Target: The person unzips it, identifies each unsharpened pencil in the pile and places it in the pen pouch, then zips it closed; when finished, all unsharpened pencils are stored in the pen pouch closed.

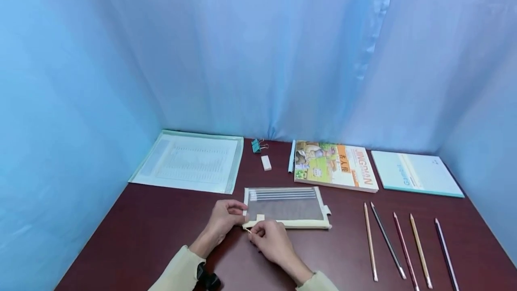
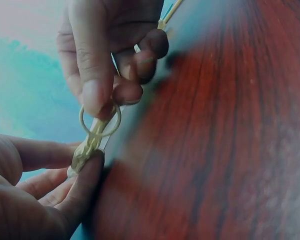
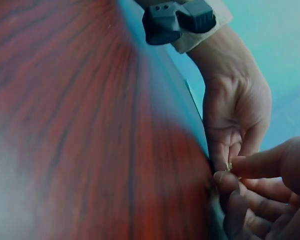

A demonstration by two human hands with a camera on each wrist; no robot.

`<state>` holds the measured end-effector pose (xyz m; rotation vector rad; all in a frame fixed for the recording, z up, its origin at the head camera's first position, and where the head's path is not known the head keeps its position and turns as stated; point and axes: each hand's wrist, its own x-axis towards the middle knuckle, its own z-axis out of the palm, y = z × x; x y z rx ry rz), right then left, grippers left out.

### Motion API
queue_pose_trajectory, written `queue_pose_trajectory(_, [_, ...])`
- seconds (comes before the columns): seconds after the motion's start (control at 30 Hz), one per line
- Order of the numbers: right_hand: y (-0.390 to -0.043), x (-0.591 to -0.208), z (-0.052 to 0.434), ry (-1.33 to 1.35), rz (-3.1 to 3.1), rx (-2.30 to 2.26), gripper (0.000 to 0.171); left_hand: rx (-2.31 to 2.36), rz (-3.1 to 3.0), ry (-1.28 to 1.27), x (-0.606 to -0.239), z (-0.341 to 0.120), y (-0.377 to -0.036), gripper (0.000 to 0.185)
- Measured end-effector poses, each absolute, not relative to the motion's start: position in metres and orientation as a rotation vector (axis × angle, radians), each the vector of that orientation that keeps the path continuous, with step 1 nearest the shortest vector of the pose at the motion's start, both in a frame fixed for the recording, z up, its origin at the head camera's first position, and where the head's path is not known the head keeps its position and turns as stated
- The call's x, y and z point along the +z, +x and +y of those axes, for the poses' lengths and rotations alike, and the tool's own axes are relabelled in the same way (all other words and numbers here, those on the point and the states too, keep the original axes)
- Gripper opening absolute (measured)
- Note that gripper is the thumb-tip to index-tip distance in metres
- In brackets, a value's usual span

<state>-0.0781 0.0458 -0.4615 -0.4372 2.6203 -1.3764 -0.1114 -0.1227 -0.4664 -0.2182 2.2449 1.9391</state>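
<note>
Pinching: both hands meet at the near-left corner of the mesh pencil pouch, fingers curled and closed on it.
Left hand: grips pouch's left end btwn thumb & fingers; wrist view shows it clamping the cream zip end.
Right hand: just beside the left, pinches the zip pull ring w/ thumb & forefinger; a thin cream tag sticks out by its knuckles.
Pouch: lies flat on dark red table, centre-front, cream trim, grey mesh face, pencils inside along its far edge.
Loose pencils: five, to the right of pouch, well apart from hands, roughly parallel, tips toward back.
Back row, L to R: clear document folder w/ printed sheet; teal binder clip; white eraser; pen beside an illustrated book; pale teal notebook.
Surround: blue curtain on all sides.
Sleeves: cream; black strap unit on left wrist.
</note>
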Motion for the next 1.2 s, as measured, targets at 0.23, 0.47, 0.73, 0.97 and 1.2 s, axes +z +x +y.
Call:
queue_pose_trajectory(0.23, [-0.074, -0.469, 0.058, -0.31, 2.685, -1.421, 0.016, 1.989, 2.215, -0.159, -0.475, -0.12, -0.11, 0.032])
queue_pose_trajectory(0.47, [-0.065, -0.471, 0.096, -0.16, 2.752, -1.282, 0.017, 2.017, 2.168, -0.157, -0.487, -0.112, -0.1, 0.032])
queue_pose_trajectory(0.73, [-0.076, -0.462, 0.135, 0.053, 2.881, -1.16, 0.016, 2.011, 2.207, -0.142, -0.477, -0.126, -0.114, 0.031])
queue_pose_trajectory(0.97, [-0.075, -0.458, 0.178, 0.13, 2.933, -0.954, 0.016, 1.987, 2.212, -0.144, -0.474, -0.128, -0.114, 0.031])
queue_pose_trajectory(1.2, [-0.075, -0.451, 0.211, 0.132, 2.953, -0.817, 0.017, 1.959, 2.261, -0.144, -0.473, -0.131, -0.119, 0.029])
